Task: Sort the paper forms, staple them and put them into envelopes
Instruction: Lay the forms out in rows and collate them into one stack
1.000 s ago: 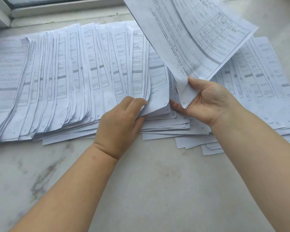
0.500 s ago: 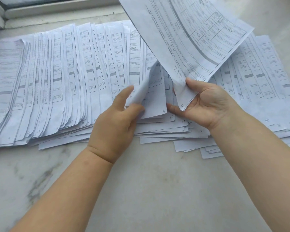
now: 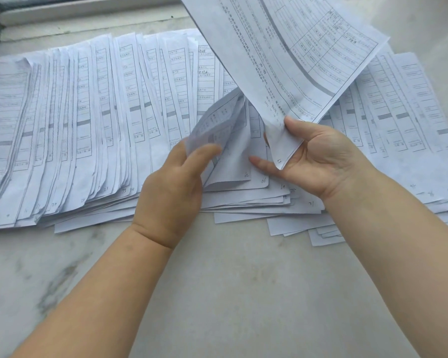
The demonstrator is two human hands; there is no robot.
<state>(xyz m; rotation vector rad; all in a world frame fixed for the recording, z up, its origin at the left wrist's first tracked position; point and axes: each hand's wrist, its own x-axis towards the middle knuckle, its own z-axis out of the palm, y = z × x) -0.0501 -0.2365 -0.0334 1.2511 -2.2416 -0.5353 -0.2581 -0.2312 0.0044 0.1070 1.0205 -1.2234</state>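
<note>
Several white printed forms (image 3: pixel 88 120) lie fanned in overlapping rows across a pale marble surface (image 3: pixel 230 293), with small handwritten numbers at their lower corners. My left hand (image 3: pixel 176 184) pinches the lower left corner of one form (image 3: pixel 217 125) in the middle of the fan and curls it up off the pile. My right hand (image 3: pixel 318 156) holds a raised form (image 3: pixel 295 47) by its lower corner, thumb on top, the sheet tilting up and away to the top right. No stapler or envelope is in view.
A window frame (image 3: pixel 62 9) and sill run along the top left behind the papers. More forms (image 3: pixel 411 120) spread to the right edge. Bare marble lies in front of the pile, between and below my forearms.
My left hand has lifted the corner of a middle form higher, curling it up and to the right. My right hand keeps its raised sheet in about the same place.
</note>
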